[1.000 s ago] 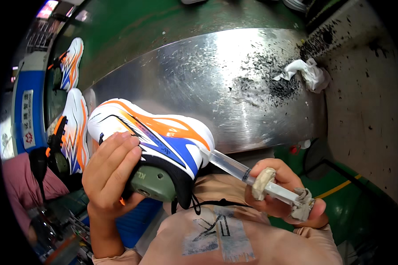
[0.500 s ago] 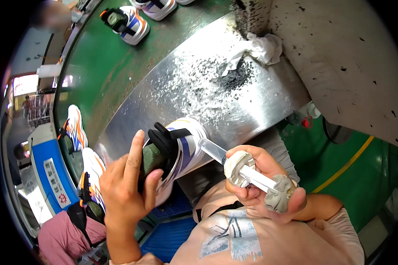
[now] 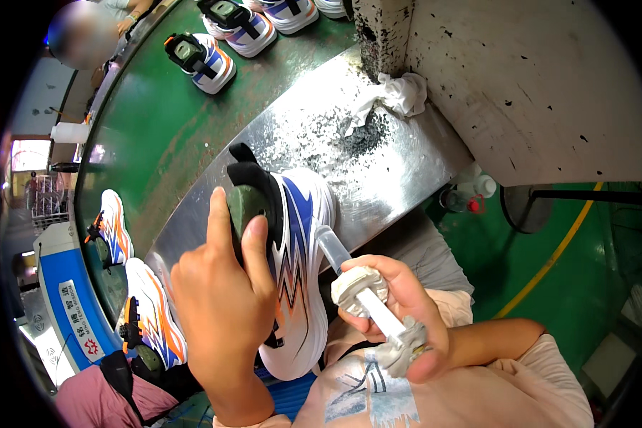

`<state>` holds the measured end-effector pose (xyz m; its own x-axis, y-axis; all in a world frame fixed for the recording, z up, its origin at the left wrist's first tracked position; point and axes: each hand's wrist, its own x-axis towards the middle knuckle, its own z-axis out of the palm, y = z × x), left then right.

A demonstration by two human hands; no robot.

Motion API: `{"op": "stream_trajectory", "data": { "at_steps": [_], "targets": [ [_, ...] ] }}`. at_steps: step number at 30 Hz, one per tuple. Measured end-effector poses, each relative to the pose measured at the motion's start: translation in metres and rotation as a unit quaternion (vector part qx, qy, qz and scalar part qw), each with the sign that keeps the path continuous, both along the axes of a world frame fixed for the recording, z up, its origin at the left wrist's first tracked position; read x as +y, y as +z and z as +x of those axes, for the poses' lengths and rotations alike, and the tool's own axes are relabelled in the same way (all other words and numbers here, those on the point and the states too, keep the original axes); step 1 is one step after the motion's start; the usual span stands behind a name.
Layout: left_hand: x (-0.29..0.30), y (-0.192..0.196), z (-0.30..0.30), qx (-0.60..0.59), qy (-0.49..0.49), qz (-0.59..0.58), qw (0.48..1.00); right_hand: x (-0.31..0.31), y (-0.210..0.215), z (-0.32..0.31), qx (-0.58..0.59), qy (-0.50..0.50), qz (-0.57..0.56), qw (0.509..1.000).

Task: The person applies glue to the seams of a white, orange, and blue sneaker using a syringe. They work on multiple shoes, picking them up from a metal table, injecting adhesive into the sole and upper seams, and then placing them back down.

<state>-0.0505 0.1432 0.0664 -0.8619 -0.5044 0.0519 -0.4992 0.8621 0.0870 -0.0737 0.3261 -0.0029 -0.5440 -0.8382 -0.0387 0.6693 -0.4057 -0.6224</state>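
Note:
My left hand is closed around a white running shoe with blue and orange side markings, thumb and forefinger at its opening. A dark green shoe last fills that opening, and the black collar and a pull loop stand up beside it. In my right hand is a syringe with a clear barrel. Whitish wrapping covers its flange and its plunger end. The syringe's tip is at the shoe's side, near the edge of the sole; whether it touches is too small to tell.
A metal plate strewn with white and black flecks lies ahead, with a crumpled white cloth beside a speckled panel. More shoes stand on the green belt and at left, by a blue-and-white machine housing. A person in pink sits lower left.
The shoe has been turned so its long side faces up, with the toe toward me. My right hand and the syringe have moved left and nearer, the tip staying by the shoe.

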Motion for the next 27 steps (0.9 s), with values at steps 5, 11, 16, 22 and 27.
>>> {"op": "stream_trajectory", "data": {
  "at_steps": [5,11,16,22,27],
  "targets": [
    [-0.008,0.004,-0.003,0.026,0.023,0.065,0.997,0.001,-0.004,0.023,0.092,0.015,0.016,0.996],
    [-0.021,-0.009,0.008,0.079,-0.006,0.067,0.995,0.006,-0.003,0.03,0.013,-0.026,0.008,1.0],
    [-0.014,-0.017,0.05,0.144,-0.187,-0.003,0.972,-0.005,-0.018,-0.028,-0.278,-0.027,0.007,0.96],
    [-0.077,-0.01,0.123,0.07,-0.298,0.085,0.948,-0.107,-0.016,-0.063,-0.31,0.257,0.025,0.915],
    [-0.06,-0.051,0.191,0.275,-0.202,-0.025,0.94,-0.172,0.046,-0.043,-0.068,0.423,0.146,0.892]
  ]
}}
